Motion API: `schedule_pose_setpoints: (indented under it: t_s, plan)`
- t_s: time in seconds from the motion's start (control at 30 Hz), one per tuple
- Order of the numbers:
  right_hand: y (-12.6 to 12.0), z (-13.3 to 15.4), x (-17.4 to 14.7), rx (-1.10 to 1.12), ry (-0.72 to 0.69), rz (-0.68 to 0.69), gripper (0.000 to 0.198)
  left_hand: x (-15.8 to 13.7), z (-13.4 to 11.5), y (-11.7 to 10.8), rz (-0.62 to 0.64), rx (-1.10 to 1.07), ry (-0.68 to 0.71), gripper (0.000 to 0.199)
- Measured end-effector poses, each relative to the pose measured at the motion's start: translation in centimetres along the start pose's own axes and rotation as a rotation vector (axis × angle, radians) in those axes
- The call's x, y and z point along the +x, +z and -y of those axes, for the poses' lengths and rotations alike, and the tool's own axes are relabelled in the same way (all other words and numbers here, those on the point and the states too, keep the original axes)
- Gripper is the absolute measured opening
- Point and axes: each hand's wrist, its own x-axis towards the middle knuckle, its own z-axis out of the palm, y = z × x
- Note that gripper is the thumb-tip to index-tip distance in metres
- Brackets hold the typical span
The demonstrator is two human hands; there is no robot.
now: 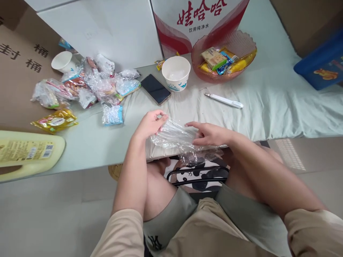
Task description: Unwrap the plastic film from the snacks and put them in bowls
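A crumpled sheet of clear plastic film (pixel 175 134) is stretched between my hands at the front edge of the covered surface. My left hand (pixel 152 123) pinches its left end between thumb and fingers. On the right side, my right hand (pixel 210 134) grips the film with its lower fingers, the index finger pointing out to the left. Loose film hangs over the edge above my lap. Beyond the hands lie a dark phone (pixel 155 88), a white paper cup (pixel 176 73) and a white utility knife (pixel 224 100).
Wrapped snacks (pixel 99 82) pile up at left, near another paper cup (pixel 63 61). A pink glass bowl (pixel 223 67) holds packets at the back. A yellow jug (pixel 29 151) stands front left, a blue container (pixel 318 66) far right. Boxes (pixel 198 25) line the back.
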Motion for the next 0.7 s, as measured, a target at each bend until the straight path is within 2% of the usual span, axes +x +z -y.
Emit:
schedule_pose_setpoints:
  t_s: [0.07, 0.13, 0.27, 0.3, 0.4, 0.47, 0.53, 0.57, 0.6, 0.63, 0.7]
  plan:
    - [-0.4, 0.1, -0.5, 0.03, 0.011, 0.073, 0.068, 0.1, 0.4, -0.6, -0.028, 0.051, -0.025, 0.02]
    - [-0.6, -0.2, -0.8, 0.116, -0.037, 0.091, 0.06, 0.1, 0.6, -0.6, -0.034, 0.003, -0.03, 0.021]
    - [0.0, -0.3, -0.3, 0.227, -0.159, -0.071, 0.052, -0.6, -0.2, 0.4, 0.051, -0.163, 0.035, 0.03]
    - [0.3, 0.0, -0.1, 0.232, -0.159, -0.052, 0.046, -0.9, -0.5, 0.3, 0.097, -0.196, 0.054, 0.032]
    - [1.5, 1.3, -0.2, 0.254, -0.143, 0.154, 0.032, -2.0, -0.9, -1.0, 0.21, -0.26, 0.093, 0.044]
    - [2.1, 1.9, -0.8, 0.337, -0.174, 0.199, 0.034, -2.5, -0.5, -2.1, 0.138, -0.306, 0.128, 0.058]
    - [2.4, 2.1, -1.2, 0.479, -0.223, 0.093, 0.034, -2.6, 0.2, -2.2, 0.016, -0.383, 0.162, 0.075]
    - [2.5, 2.1, -1.2, 0.539, -0.24, 0.002, 0.034, -2.6, 0.6, -1.7, 0.007, -0.431, 0.168, 0.083]
    - [2.5, 1.9, -1.1, 0.582, -0.249, -0.105, 0.035, -2.5, 0.9, -1.0, 0.068, -0.476, 0.155, 0.091]
    - [2.5, 1.7, -0.8, 0.605, -0.248, -0.208, 0.036, -2.3, 1.2, 0.0, 0.183, -0.509, 0.143, 0.098]
    - [2.3, 1.3, 0.0, 0.603, -0.211, -0.359, 0.035, -1.9, 1.3, 1.9, 0.365, -0.515, 0.134, 0.096]
